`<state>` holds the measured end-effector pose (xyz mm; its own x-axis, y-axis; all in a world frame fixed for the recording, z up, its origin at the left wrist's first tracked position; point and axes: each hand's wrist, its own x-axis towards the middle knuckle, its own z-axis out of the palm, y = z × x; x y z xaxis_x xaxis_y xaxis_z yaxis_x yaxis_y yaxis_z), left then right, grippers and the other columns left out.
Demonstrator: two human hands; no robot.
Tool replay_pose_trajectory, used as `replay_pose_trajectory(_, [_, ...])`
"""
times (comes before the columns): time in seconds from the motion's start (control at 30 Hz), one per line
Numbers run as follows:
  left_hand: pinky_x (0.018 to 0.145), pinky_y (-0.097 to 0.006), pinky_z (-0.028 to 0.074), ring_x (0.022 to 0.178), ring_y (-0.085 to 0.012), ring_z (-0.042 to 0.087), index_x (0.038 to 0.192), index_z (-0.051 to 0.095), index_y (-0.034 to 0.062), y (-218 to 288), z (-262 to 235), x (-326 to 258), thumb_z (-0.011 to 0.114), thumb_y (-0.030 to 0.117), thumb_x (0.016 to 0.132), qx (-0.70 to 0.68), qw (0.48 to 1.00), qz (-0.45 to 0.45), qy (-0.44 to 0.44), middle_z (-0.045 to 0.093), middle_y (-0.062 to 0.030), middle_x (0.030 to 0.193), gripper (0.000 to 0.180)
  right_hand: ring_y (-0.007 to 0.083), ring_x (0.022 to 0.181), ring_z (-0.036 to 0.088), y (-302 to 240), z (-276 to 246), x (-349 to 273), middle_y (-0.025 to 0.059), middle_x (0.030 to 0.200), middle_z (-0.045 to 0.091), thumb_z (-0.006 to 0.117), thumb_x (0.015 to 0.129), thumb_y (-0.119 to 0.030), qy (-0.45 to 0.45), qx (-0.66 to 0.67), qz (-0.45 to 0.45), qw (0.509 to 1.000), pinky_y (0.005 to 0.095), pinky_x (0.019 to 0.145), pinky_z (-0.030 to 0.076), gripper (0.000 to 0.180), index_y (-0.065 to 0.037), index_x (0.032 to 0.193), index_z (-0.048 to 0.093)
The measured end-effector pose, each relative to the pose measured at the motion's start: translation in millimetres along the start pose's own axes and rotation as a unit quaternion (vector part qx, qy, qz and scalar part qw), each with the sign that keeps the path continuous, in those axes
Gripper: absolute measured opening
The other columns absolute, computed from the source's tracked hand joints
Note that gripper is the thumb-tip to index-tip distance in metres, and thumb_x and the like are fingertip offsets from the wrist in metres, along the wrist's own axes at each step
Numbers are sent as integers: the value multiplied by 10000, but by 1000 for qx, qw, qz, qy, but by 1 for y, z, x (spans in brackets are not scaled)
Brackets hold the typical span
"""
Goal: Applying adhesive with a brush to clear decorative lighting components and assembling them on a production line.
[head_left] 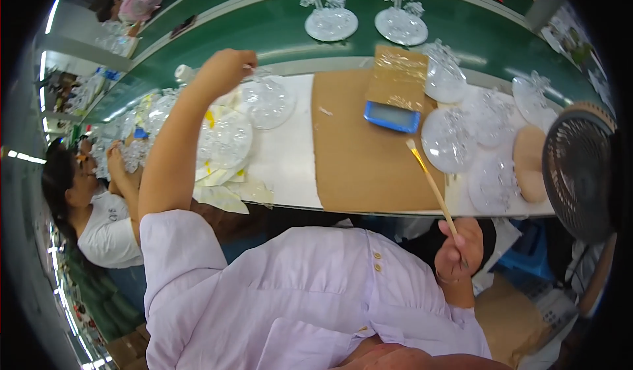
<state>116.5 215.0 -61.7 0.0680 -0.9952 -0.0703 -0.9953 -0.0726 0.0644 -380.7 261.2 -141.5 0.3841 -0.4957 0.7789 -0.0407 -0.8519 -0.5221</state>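
My right hand, near the table's front edge, is closed round a wooden-handled brush, its pale bristles pointing up and away toward a small blue tray with whitish contents. My left arm stretches to the far left, where my left hand has its fingers curled in above a transparent round ornament. Whatever those fingers pinch, if anything, is too small to make out. A second transparent ornament lies on crumpled pale yellow paper nearer to me. Brown cardboard covers the table's middle.
A tape-wrapped cardboard block stands behind the tray. Several disc-based transparent ornaments crowd the right side, including one beside the tray. A black fan stands at the right edge. Two ornaments sit on the green belt. A co-worker sits at left.
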Motion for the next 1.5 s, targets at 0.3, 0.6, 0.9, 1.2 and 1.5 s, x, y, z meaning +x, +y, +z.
replay_pose_trajectory(0.3, [704,-372,509,830,-339,666,1037,577,56,83,-44,-40,682,102,837,-95,983,47,151,691,-139,907,231,217,696,583,-11,11,37,162,817,662,522,970,-88,27,-51,72,996,310,636,467,169,9,1103,562])
replay_pose_trajectory(0.6, [663,-454,492,785,-380,638,1009,541,65,148,44,-72,677,124,834,-188,966,97,149,657,-181,799,229,200,673,592,22,52,87,106,798,630,626,894,-21,-35,-183,71,980,276,618,463,41,6,909,598])
replay_pose_trajectory(0.9, [672,-354,533,770,-274,676,1045,644,48,150,96,-94,716,107,820,-365,891,31,267,695,-112,890,244,186,586,561,50,75,97,91,745,611,696,865,-85,-47,-233,44,970,274,536,441,122,-14,871,597])
replay_pose_trajectory(1.2, [619,-340,529,701,-273,669,985,660,42,161,108,-88,711,80,815,-341,886,36,312,695,-117,844,181,168,560,558,50,81,108,83,735,613,701,862,-93,-54,-271,46,960,274,521,441,135,-18,840,591])
replay_pose_trajectory(1.5, [746,-293,533,835,-220,681,1017,664,16,161,106,-94,736,64,805,-361,892,35,268,698,-122,940,229,188,593,576,51,78,109,102,748,619,647,892,-72,-65,-246,51,966,273,546,458,95,1,880,587])
